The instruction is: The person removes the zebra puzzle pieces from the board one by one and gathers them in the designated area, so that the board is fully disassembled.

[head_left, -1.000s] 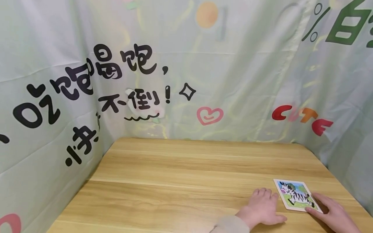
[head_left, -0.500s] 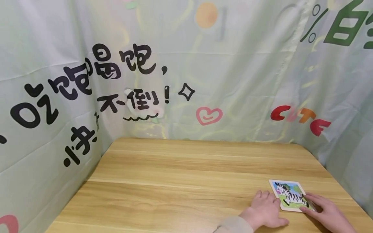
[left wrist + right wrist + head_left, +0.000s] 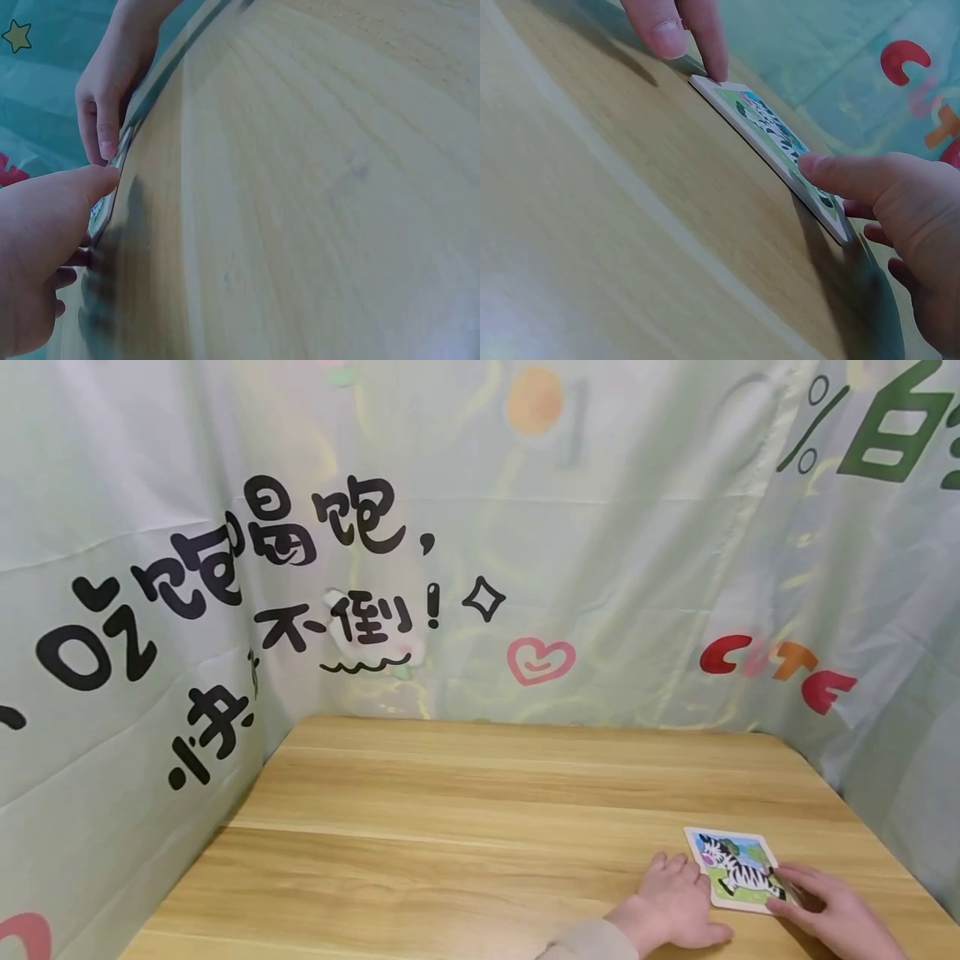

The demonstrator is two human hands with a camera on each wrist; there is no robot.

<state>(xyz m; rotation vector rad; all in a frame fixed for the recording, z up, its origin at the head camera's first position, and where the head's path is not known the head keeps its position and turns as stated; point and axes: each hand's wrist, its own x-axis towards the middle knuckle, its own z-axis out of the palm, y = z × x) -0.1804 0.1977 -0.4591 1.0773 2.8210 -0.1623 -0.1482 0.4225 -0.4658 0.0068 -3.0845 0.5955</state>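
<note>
A small square picture board [image 3: 738, 870] with a cartoon zebra and a white border lies near the right side of the wooden table. At its right edge my right hand [image 3: 836, 910] holds it, the thumb on the top face and the other fingers at the far edge, partly hidden. My left hand [image 3: 675, 902] rests palm down beside the board's left edge. In the right wrist view, a finger of the left hand [image 3: 705, 37] touches the board's corner, while the right thumb presses on the picture board [image 3: 776, 142]. The left wrist view shows only a sliver of the board [image 3: 105, 210].
The wooden table [image 3: 450, 827] stretches to the left and back of the hands. A pale printed curtain [image 3: 630, 568] with lettering and drawings encloses its back and both sides. The table's right edge runs close to the right hand.
The picture board has slid a little to the left with my right hand, up against the left hand's fingers. My left hand stays in nearly the same place.
</note>
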